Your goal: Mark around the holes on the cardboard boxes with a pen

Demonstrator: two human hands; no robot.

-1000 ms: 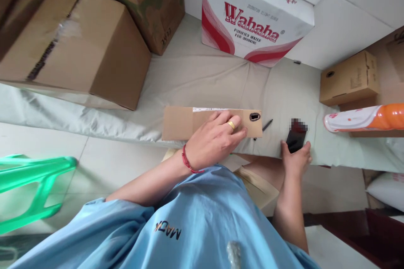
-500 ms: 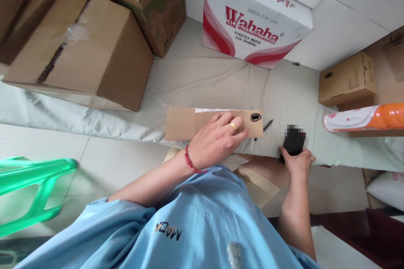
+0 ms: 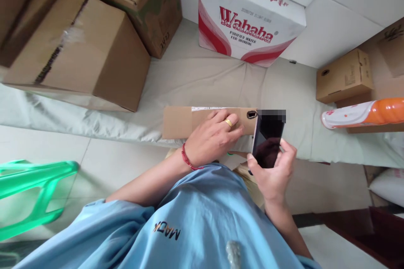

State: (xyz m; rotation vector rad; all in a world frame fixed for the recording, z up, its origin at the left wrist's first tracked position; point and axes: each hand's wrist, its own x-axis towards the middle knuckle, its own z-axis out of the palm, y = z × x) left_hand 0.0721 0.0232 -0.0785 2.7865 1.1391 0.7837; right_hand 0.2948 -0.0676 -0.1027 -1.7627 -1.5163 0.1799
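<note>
My right hand [image 3: 273, 172] grips a black phone [image 3: 267, 139], held up with its dark screen facing me, just off the near edge of the cloth-covered bed [image 3: 202, 80]. My left hand [image 3: 214, 138], with a gold ring and a red wrist cord, rests with curled fingers on a flat folded cardboard piece [image 3: 179, 122] that has a white label strip and an oval hole. The phone now hides the spot right of the cardboard where a dark pen lay.
Large brown cartons [image 3: 75, 46] stand at the back left, a white and red Wahaha box [image 3: 249, 17] at the back centre. A small brown box [image 3: 344, 76] and an orange and white bottle [image 3: 362, 113] lie at right. A green plastic stool [image 3: 31, 193] stands on the floor at left.
My right hand has lifted the phone off the bed and brought it left and nearer, screen towards me. My left hand has stayed on the cardboard.
</note>
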